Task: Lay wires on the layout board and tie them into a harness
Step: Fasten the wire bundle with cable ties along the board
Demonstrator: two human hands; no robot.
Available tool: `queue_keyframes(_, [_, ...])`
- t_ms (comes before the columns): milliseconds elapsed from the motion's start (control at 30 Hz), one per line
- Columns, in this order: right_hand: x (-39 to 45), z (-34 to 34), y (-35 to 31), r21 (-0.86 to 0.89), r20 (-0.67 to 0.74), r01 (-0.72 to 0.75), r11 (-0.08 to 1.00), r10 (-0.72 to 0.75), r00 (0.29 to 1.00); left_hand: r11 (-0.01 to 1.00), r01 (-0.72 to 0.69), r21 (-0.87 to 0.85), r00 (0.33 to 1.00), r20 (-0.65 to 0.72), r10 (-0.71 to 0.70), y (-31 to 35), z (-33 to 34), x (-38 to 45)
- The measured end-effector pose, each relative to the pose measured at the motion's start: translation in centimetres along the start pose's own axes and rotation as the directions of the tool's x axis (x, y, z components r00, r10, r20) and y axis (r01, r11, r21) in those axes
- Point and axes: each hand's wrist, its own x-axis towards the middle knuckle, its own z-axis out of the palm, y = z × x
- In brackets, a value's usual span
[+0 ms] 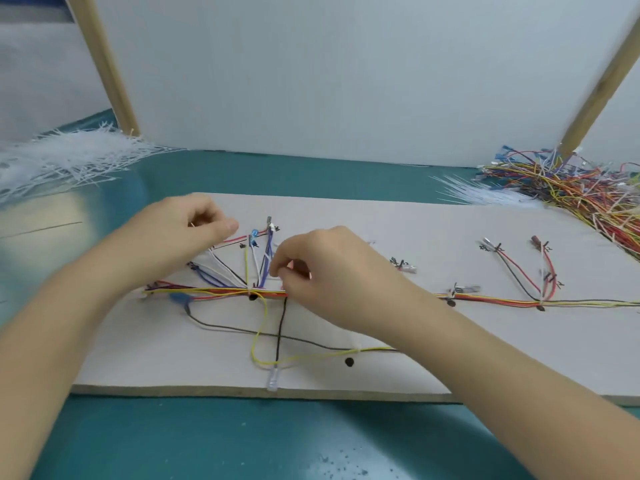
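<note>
A pale layout board (pixel 398 216) lies flat on the green table, marked with black dots and lines. A bundle of coloured wires (pixel 491 301) runs left to right across it, and branches fan up to terminals at the left centre. A yellow wire (pixel 258 337) loops down toward the front edge, crossing a dark wire. My left hand (pixel 194 223) is curled above the fanned branches and pinches something thin, which I cannot identify. My right hand (pixel 332 271) pinches at the bundle near a white cable tie (pixel 250 289); its fingertips hide what they hold.
A heap of white cable ties (pixel 69 157) lies at the back left of the green table (pixel 242 441). A pile of loose coloured wires (pixel 581 192) sits at the back right beside more white ties (pixel 481 194). A white panel with wooden posts stands behind.
</note>
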Motion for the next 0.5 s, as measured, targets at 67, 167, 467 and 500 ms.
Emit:
queue_keyframes(67, [0.8,1.8,-0.9,-0.076,0.049,-0.021,0.997,0.025,0.998,1.0,-0.006,-0.014,0.988,0.155,0.008,-0.5,0.1,-0.4])
queue_keyframes(167, [2.4,3.5,-0.8,-0.089,0.094,-0.096,0.991,0.104,0.99,0.999,-0.041,-0.017,0.965,0.257,0.044,-0.6,1.5,-1.0])
queue_keyframes(467, [3.0,4.5,-0.5,0.133,0.02,-0.13,0.983,0.128,0.992,0.972,-0.126,-0.199,0.988,0.062,0.141,-1.1,2.0,-0.6])
queue_keyframes(500, [3.1,4.4,-0.5,0.157,0.034,-0.139,0.978,0.135,0.99,0.969,-0.139,-0.202,0.988,0.04,0.15,-1.0,2.1,-0.6])
